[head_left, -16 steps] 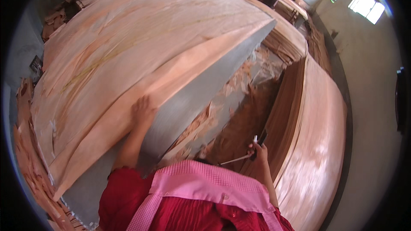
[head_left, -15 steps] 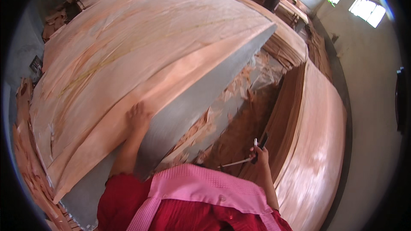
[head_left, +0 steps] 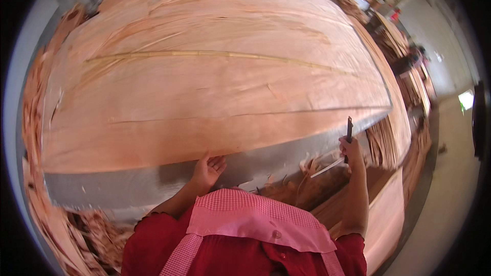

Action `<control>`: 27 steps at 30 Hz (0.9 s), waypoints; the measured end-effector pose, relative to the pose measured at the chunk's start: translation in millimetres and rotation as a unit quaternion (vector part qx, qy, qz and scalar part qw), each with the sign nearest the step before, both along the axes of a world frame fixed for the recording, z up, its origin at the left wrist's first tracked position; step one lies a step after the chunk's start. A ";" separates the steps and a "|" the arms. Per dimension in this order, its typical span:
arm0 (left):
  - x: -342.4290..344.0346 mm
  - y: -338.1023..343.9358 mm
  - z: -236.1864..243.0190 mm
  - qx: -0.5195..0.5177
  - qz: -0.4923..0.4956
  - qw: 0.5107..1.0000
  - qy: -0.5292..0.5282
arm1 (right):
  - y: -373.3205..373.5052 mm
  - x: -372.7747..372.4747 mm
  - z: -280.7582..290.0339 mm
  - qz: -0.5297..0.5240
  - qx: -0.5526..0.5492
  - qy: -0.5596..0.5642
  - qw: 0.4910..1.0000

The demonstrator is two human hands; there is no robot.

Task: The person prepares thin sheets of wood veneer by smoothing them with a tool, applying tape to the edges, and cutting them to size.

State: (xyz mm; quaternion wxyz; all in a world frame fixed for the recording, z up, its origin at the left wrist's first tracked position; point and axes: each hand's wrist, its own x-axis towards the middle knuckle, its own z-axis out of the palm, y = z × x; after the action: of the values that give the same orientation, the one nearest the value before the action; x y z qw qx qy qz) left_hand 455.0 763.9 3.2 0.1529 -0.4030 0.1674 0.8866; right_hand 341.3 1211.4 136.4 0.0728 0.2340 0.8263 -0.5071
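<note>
A broad stack of pale pink wood veneer sheets (head_left: 230, 87) lies before me on a grey slab (head_left: 117, 189), crossed by a long yellowish streak or strip. My left hand (head_left: 207, 171) is at its front edge, palm turned up, fingers loosely bent and apart, holding nothing visible; whether it touches the sheet I cannot tell. To the right, my right hand (head_left: 350, 148) grips a dark cutter knife (head_left: 349, 128), upright near the stack's corner, along with a thin white stick (head_left: 325, 167) angled down to the left.
Loose veneer scraps (head_left: 97, 237) lie below the slab and along the left side. A second veneer stack (head_left: 383, 209) stands at my right. Another person (head_left: 409, 59) bends over stacks farther back by the right wall, near a small bright window (head_left: 465, 99).
My view has swung left, so the stack's edge runs across it. My left hand has turned palm up at the edge; my right hand has risen with the knife.
</note>
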 end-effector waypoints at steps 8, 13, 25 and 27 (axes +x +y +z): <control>-34.5 43.1 -0.3 -0.317 0.232 0.916 0.087 | -2.1 -312.4 -81.7 0.301 0.373 0.208 0.853; -42.4 55.1 59.3 -0.401 0.316 0.857 0.067 | -15.9 -387.2 -130.0 0.440 0.392 0.223 0.776; -30.9 62.1 -22.0 -0.367 0.274 0.887 -0.059 | 1.6 -379.9 -123.6 0.538 0.413 0.233 0.697; -15.7 42.0 -54.3 -0.324 0.283 0.902 -0.041 | -9.3 -346.4 -108.9 0.543 0.417 0.226 0.693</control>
State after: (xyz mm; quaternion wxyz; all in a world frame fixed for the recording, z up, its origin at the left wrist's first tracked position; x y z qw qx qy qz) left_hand 439.3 806.0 -51.1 -0.2372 -0.4969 0.3181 0.7718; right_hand -5.1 1202.1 27.5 0.0420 -0.3711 0.9274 -0.0204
